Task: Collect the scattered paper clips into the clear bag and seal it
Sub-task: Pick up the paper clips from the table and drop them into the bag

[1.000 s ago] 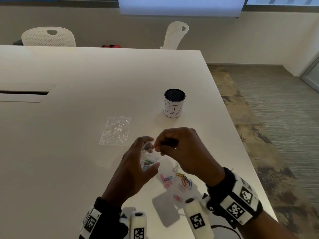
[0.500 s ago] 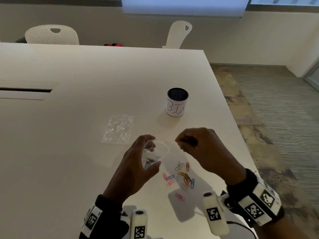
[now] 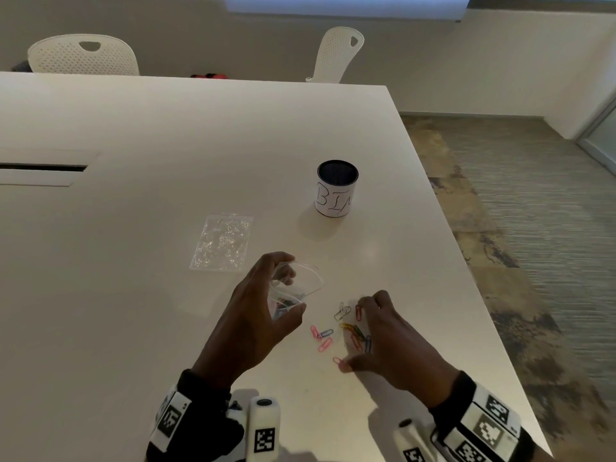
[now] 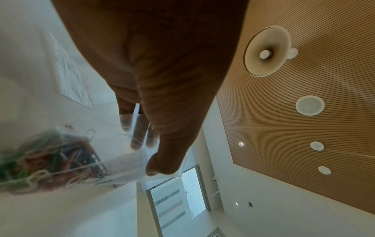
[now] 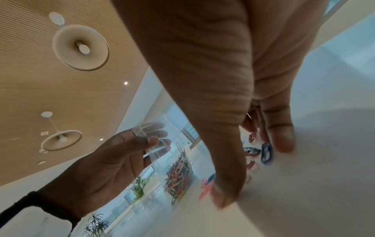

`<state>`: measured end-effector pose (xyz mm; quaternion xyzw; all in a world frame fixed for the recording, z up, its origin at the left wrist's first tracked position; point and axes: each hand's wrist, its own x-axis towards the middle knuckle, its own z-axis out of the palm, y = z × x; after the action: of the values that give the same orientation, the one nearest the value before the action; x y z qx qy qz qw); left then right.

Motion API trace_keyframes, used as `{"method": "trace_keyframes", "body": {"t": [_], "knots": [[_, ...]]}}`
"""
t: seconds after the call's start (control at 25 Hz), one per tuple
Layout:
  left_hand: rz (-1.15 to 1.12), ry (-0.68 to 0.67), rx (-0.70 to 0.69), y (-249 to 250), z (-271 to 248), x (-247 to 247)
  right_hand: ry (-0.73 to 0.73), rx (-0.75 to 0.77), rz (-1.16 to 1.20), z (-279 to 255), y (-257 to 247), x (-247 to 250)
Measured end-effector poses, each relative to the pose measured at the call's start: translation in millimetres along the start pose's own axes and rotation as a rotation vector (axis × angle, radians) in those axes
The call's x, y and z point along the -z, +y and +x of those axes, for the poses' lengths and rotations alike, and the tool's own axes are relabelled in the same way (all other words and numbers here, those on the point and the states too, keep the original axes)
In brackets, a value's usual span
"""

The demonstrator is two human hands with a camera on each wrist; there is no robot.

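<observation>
My left hand (image 3: 290,288) holds a small clear bag (image 3: 310,278) upright just above the white table, thumb and fingers keeping its mouth wide. Several coloured paper clips (image 4: 50,160) lie bunched in the bag's bottom. More loose clips (image 3: 325,333) are scattered on the table to the right of the bag, with a silver one (image 3: 341,311) at the far side. My right hand (image 3: 358,335) arches over them with spread fingers, fingertips on the table. Its thumb lies beside a pink clip (image 3: 337,360), and a blue clip (image 5: 266,152) is under the fingers. It holds nothing.
A white cup marked "BIN" (image 3: 336,188) stands behind the clips. A second flat clear bag (image 3: 221,241) lies left of it. The table's right edge (image 3: 466,261) runs close to my right hand. A cable slot (image 3: 43,168) is at far left, and chairs (image 3: 83,55) stand beyond the table.
My right hand left the bag's mouth and came down to the right onto the loose clips, its fingers spreading. My left hand kept the bag in the same place.
</observation>
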<state>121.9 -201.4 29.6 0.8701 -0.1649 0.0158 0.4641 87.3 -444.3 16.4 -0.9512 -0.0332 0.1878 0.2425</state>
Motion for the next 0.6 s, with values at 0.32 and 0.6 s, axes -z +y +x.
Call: {"method": "trace_keyframes", "body": {"t": [0.32, 0.6], "knots": [[0.009, -0.005, 0.005, -3, 0, 3, 0.195, 0.095, 0.006, 16, -3, -3], [0.007, -0.006, 0.004, -5, 2, 3, 0.199, 0.131, -0.117, 26, 3, -2]]}}
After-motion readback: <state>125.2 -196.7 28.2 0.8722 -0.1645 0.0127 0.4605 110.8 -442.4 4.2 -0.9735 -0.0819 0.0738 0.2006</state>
